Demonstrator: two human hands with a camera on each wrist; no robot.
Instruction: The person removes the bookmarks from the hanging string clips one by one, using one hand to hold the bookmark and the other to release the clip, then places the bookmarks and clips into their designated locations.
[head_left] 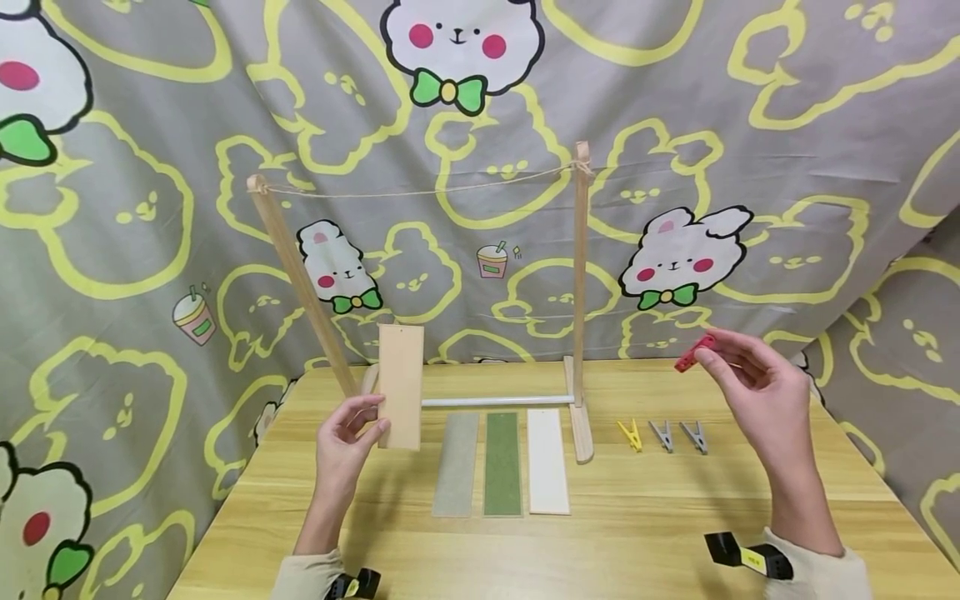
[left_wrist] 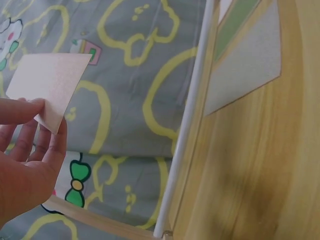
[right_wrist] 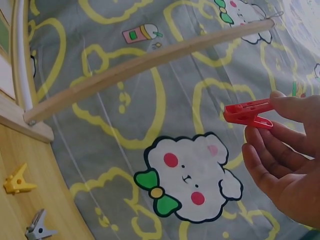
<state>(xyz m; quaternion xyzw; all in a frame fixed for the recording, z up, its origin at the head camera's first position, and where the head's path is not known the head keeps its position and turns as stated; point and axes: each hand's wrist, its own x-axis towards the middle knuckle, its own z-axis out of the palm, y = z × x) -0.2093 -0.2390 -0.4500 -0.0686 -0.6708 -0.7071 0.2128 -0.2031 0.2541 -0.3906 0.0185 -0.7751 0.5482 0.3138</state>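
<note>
My left hand (head_left: 347, 437) pinches a beige rectangular card (head_left: 401, 387) by its lower left edge and holds it upright above the table. A small hole shows near the card's top. Over on the right, my right hand (head_left: 765, 392) pinches a red clothespin (head_left: 694, 354) between thumb and fingers, raised off the table. In the right wrist view the red clothespin (right_wrist: 247, 112) points away from the fingertips. Between the hands, a grey card (head_left: 456, 465), a green card (head_left: 502, 465) and a white card (head_left: 548, 461) lie side by side on the table.
A wooden stand has two posts (head_left: 580, 275), a string (head_left: 420, 193) tied between their tops and a white bar (head_left: 495, 401) low down. One yellow clothespin (head_left: 630, 435) and two grey clothespins (head_left: 662, 436) lie right of it. A patterned curtain (head_left: 480, 325) hangs behind the table (head_left: 600, 533).
</note>
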